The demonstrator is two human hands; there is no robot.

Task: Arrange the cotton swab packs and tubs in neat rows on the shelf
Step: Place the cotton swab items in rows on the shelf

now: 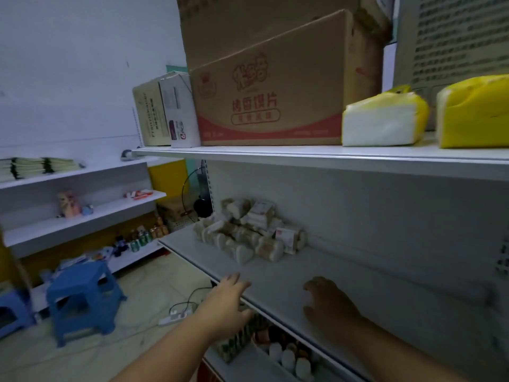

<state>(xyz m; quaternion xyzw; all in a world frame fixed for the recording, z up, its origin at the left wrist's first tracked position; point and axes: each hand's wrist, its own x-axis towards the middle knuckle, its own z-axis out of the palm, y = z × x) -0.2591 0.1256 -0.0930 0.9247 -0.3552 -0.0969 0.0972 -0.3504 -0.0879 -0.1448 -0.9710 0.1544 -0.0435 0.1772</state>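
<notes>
A loose heap of cotton swab packs and tubs (248, 230) lies at the far left end of the white middle shelf (344, 293). Some tubs are heart-shaped, like the heart-shaped tub (243, 255) at the front, others round, and several flat packs lie tilted on top. My left hand (228, 296) reaches over the shelf's front edge, fingers apart, holding nothing. My right hand (327, 301) hovers over the bare shelf surface, in shadow, fingers spread and empty. Both hands are well short of the heap.
The shelf above carries cardboard boxes (272, 89) and yellow tissue packs (385, 117). Bottles (289, 354) stand on the shelf below. A blue stool (82, 296) and a power strip (176, 317) sit on the floor at left. More shelving (82, 216) lines the left wall.
</notes>
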